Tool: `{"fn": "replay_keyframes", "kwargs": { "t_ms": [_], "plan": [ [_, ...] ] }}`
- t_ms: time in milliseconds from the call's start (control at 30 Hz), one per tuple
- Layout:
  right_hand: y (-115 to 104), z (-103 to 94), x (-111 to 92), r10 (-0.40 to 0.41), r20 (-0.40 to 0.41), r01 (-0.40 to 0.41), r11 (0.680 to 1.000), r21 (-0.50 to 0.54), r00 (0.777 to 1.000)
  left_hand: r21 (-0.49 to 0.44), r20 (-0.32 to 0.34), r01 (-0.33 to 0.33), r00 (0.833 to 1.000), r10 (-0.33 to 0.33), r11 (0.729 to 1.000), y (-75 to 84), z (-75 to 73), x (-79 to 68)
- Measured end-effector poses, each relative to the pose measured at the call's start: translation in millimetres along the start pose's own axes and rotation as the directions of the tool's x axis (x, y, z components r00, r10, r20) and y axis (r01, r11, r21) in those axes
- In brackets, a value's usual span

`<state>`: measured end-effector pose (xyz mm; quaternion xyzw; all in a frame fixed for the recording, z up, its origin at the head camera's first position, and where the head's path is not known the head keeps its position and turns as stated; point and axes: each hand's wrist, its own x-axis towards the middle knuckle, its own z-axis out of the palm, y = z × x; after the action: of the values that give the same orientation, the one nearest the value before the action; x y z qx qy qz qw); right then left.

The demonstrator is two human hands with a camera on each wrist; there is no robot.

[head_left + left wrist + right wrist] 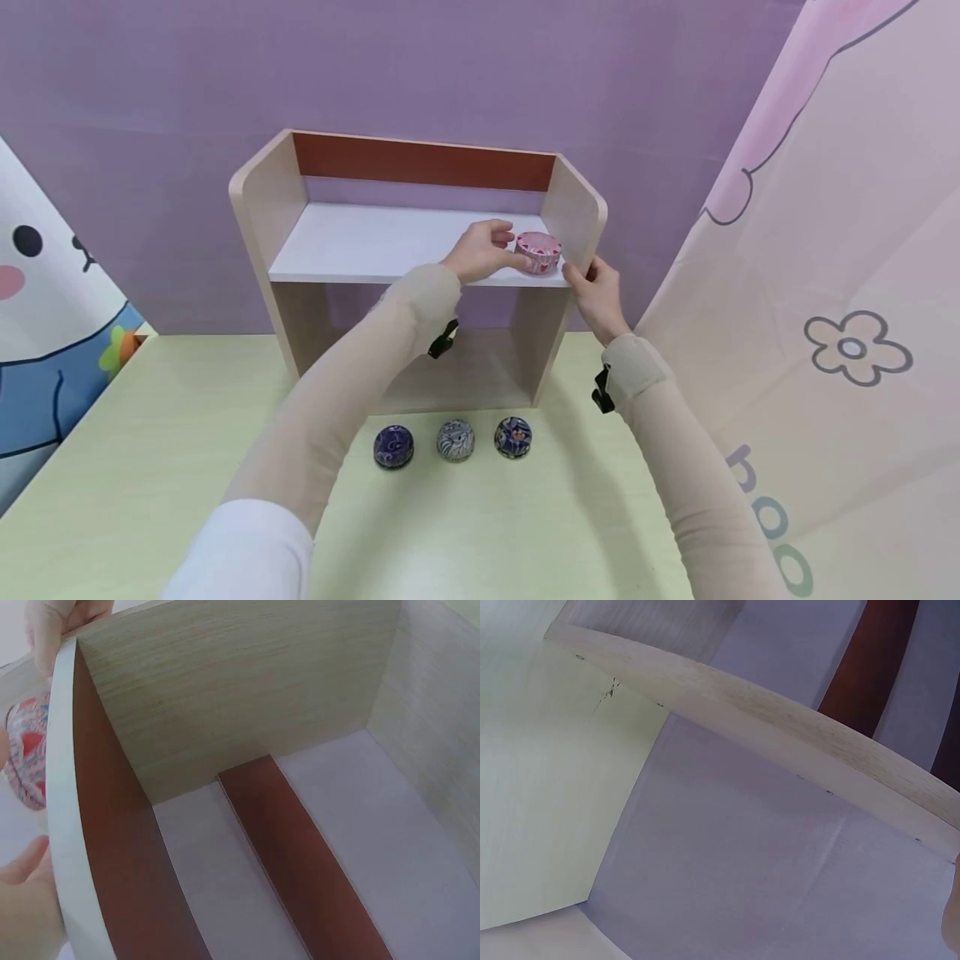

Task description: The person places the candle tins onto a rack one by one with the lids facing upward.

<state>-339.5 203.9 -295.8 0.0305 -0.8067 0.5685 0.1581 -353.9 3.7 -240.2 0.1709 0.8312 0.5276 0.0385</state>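
A round pink patterned tin (pixel 537 252) sits at the right end of the white upper board of a small wooden shelf (pixel 408 281). My left hand (pixel 480 252) is beside the tin's left side, its thumb at the tin's lower front and its fingers loosely bent near the rim. The left wrist view shows the tin (pixel 28 750) partly hidden behind the board's edge. My right hand (pixel 597 296) grips the front edge of the shelf's right side panel, thumb on the inner side. Only a bit of a finger (pixel 951 922) shows in the right wrist view.
On the pale green table (pixel 187 433), in front of the shelf, stand a dark purple tin (pixel 393 447), a grey-white swirled tin (pixel 455 440) and a dark blue patterned tin (pixel 513 437). A purple backdrop (pixel 420 67) hangs behind; a printed curtain (pixel 810 250) is on the right.
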Motion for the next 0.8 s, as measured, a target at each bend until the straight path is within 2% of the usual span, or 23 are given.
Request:
{"fn": "replay_keyframes", "kwargs": {
  "t_ms": [233, 467, 633, 800],
  "plan": [
    [0.1, -0.5, -0.3, 0.002, 0.013, -0.002, 1.0, 0.004, 1.0, 0.005, -0.028, -0.032, 0.999, 0.032, 0.999, -5.7, -12.8, -6.6],
    [0.2, 0.2, -0.1, -0.001, 0.016, 0.001, 1.0, -0.001, 1.0, 0.035, -0.117, -0.063, 0.991, 0.067, 0.997, -4.0, -18.5, -18.6],
    [-0.5, -1.1, -0.2, -0.003, 0.002, 0.003, 1.0, 0.009, 1.0, 0.031, -0.199, -0.115, 0.973, 0.119, 0.993, 2.1, -21.8, -24.1],
    [-0.2, 0.0, 0.1, -0.01, 0.009, 0.01, 1.0, 0.015, 1.0, 0.032, -0.252, -0.218, 0.943, 0.219, 0.975, 4.1, -21.7, -35.7]
  ]
}}
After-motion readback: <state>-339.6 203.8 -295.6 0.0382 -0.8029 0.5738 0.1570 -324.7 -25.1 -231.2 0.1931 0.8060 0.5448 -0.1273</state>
